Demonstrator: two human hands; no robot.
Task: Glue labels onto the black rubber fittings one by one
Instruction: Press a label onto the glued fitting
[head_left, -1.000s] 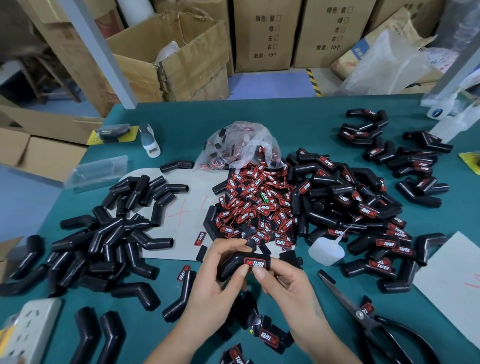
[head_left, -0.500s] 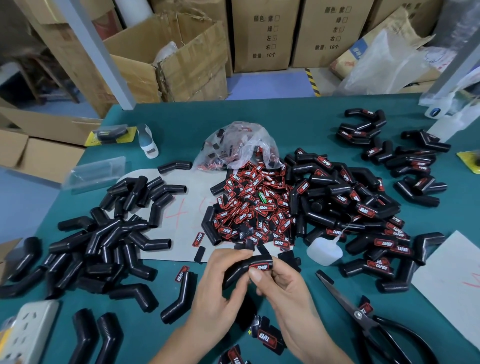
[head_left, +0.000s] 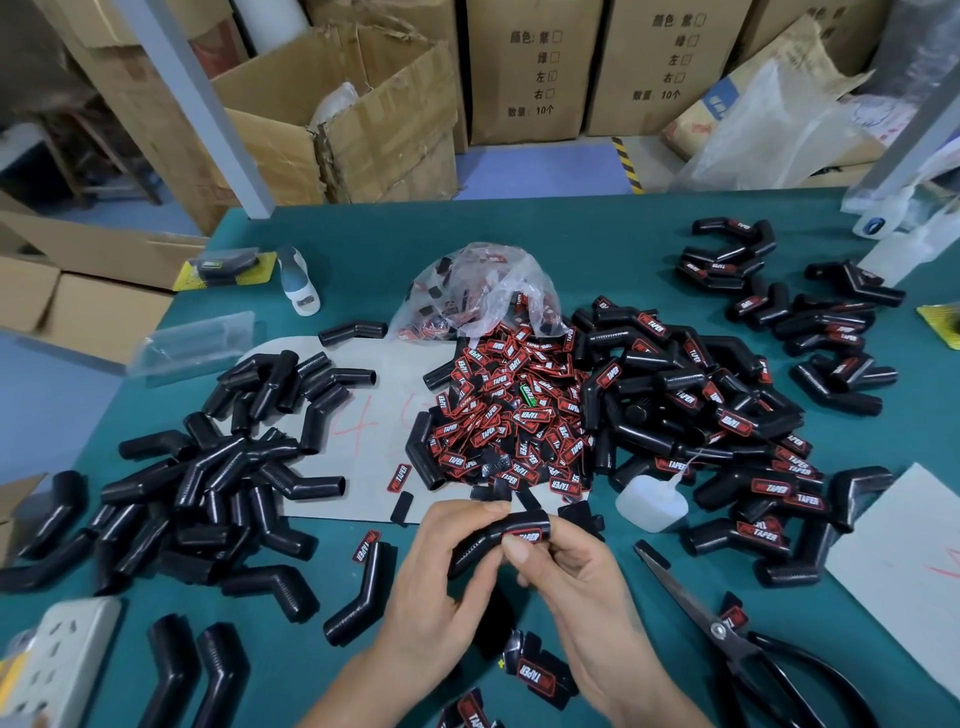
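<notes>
A bent black rubber fitting (head_left: 493, 538) is held over the table's front edge, gripped from the left by my left hand (head_left: 441, 577). My right hand (head_left: 566, 577) pinches its right end, thumb pressing a red-and-black label (head_left: 530, 535) onto it. A heap of loose red labels (head_left: 519, 410) lies just behind the hands. Unlabelled fittings (head_left: 208, 478) are piled at the left, labelled fittings (head_left: 701, 405) at the right. A small white glue bottle (head_left: 652, 506) stands to the right of my hands.
Black scissors (head_left: 727, 639) lie at the front right. A clear bag (head_left: 478, 291) of labels sits behind the heap. White cardboard (head_left: 904, 556) is at the right edge, a power strip (head_left: 57, 654) at the front left. Cartons stand beyond the green table (head_left: 571, 244).
The fitting has tilted, its left end dropping toward my left palm. My right thumb has slid over the label, which now shows less of its face.
</notes>
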